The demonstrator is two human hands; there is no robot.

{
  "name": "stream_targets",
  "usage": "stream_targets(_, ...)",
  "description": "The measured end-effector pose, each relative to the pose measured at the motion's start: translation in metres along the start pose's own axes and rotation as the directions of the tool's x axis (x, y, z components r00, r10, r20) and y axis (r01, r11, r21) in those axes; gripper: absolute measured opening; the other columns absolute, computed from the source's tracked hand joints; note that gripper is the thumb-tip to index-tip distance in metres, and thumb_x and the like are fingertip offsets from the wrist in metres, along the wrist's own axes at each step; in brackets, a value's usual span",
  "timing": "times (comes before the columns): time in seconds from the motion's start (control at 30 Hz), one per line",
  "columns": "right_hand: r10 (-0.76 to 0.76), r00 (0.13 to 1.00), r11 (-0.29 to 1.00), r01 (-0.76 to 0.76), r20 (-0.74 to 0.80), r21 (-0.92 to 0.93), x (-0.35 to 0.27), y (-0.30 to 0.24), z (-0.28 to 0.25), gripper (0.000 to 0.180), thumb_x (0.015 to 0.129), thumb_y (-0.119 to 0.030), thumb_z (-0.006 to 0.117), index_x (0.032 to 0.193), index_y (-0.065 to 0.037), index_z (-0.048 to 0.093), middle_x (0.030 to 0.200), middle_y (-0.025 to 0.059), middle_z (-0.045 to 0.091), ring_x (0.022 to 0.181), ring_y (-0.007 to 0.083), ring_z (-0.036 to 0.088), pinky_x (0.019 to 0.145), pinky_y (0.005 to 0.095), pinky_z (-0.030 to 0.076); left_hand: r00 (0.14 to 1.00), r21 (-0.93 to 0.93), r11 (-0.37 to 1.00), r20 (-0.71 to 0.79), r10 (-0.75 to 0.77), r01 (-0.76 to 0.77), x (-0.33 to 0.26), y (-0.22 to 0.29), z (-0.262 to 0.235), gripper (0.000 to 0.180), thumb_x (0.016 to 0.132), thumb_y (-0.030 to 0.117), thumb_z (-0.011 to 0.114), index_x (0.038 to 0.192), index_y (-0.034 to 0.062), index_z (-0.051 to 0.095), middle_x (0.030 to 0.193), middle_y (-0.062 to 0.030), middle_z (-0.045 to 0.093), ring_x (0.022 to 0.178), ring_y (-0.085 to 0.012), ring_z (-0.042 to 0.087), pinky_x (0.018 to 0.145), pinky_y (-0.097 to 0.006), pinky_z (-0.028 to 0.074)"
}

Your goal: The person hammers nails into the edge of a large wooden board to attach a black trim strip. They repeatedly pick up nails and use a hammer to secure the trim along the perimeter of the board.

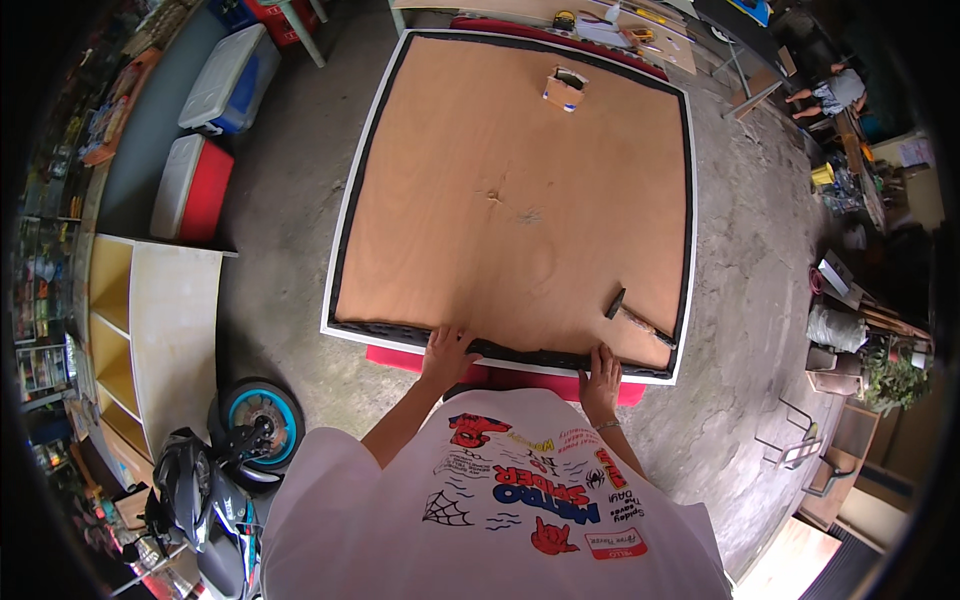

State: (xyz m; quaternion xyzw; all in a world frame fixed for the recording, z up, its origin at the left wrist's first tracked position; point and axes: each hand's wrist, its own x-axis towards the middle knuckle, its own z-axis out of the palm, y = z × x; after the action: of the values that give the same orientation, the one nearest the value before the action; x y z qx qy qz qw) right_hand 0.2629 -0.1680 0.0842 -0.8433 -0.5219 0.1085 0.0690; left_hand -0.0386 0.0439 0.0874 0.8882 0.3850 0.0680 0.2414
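Observation:
A large square wooden panel [520, 150] with a white outer edge lies before me. A black strip [540, 357] runs around its border; along the near side it looks loose and bunched. At the near edge, left of the middle, my left hand [449, 356] is closed on the strip, fingers bent over it. Farther right, my right hand [600, 382] also grips the strip at the edge, fingers held close together. A hammer [638, 318] lies on the panel near its right corner, beyond my right hand. Toward the far side stands a small open cardboard box [566, 89].
Red material [395, 358] shows beneath the panel. Left are coolers [228, 80], a white shelf unit [175, 320] and a motorcycle [215, 510]. Tools lie on a board [660, 45] beyond the far edge. At the far right a person [838, 92] sits; a metal-framed chair [800, 450] stands nearer.

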Motion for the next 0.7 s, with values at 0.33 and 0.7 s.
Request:
stream_targets(0.33, 0.023, 1.0, 1.0, -0.023, -0.008, -0.006, 0.001, -0.008, -0.001, 0.075, 0.088, -0.019, 0.075, 0.153, -0.005, 0.041, 0.156, 0.0178, 0.042, 0.147, 0.0388, 0.036, 0.123, 0.0513, 0.028, 1.0, 0.053, 0.998, 0.025, 0.017, -0.018, 0.009, -0.007, 0.004, 0.055, 0.077, 0.043, 0.083, 0.117, 0.0094, 0.063, 0.114, -0.0123, 0.058, 0.116, -0.0327, 0.054, 0.098, -0.046, 0.045)
stream_targets(0.7, 0.036, 0.998, 0.839, -0.005, -0.047, 0.544, 0.058, -0.073, -0.147, 0.034, 0.095, -0.007, 0.07, 0.127, -0.001, 0.063, 0.113, 0.0178, 0.067, 0.102, 0.0342, 0.069, 0.086, 0.0418, 0.056, 0.996, -0.011, 1.0, -0.09, -0.008, 0.007, -0.008, 0.002, 0.009, 0.051, 0.086, 0.039, 0.078, 0.127, 0.0143, 0.061, 0.124, -0.0154, 0.056, 0.119, -0.0364, 0.052, 0.101, -0.051, 0.042)
